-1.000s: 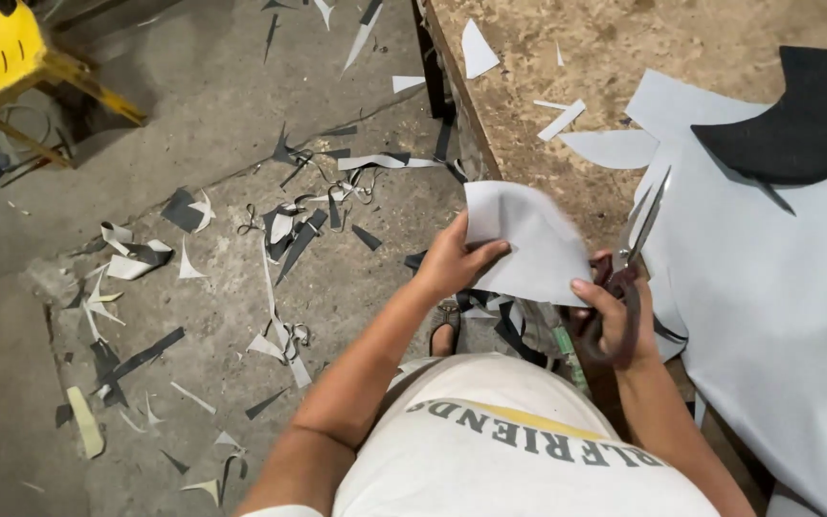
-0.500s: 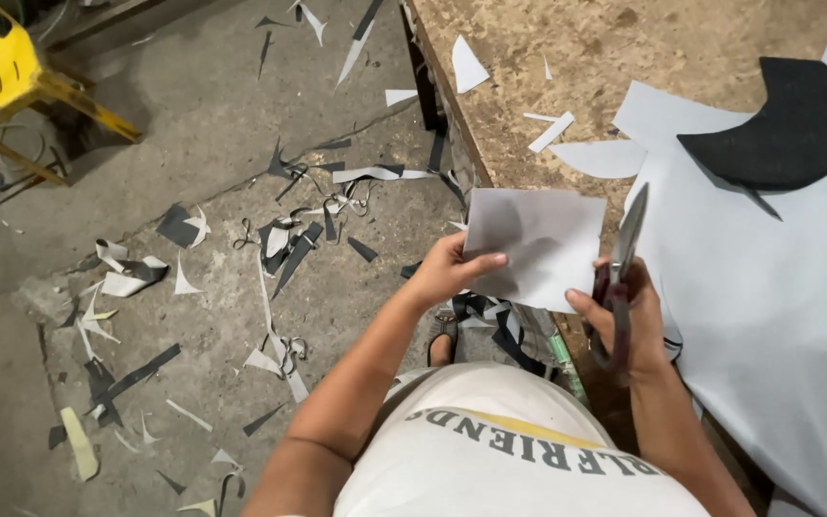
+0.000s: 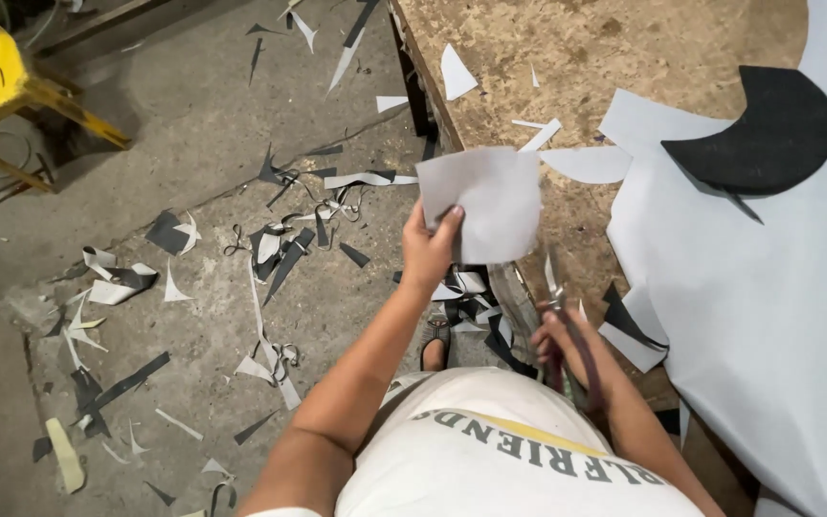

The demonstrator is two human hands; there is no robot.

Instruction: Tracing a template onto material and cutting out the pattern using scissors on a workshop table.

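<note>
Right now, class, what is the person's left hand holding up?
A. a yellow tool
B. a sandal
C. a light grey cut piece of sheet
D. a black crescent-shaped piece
C: the left hand pinches the light grey piece by its lower edge; the black crescent lies on the table.

A rough brown chipboard table (image 3: 567, 57) bears a large pale grey sheet (image 3: 768, 316) and a black crescent foam piece (image 3: 768, 134); offcuts litter the grey concrete floor (image 3: 193, 124).

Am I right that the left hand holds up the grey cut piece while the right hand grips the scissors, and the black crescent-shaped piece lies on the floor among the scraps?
Not quite. In the head view the black crescent-shaped piece lies on the worktable, on the large grey sheet, not on the floor. The rest holds: the left hand holds up the grey cut piece, and the right hand grips the scissors.
</note>
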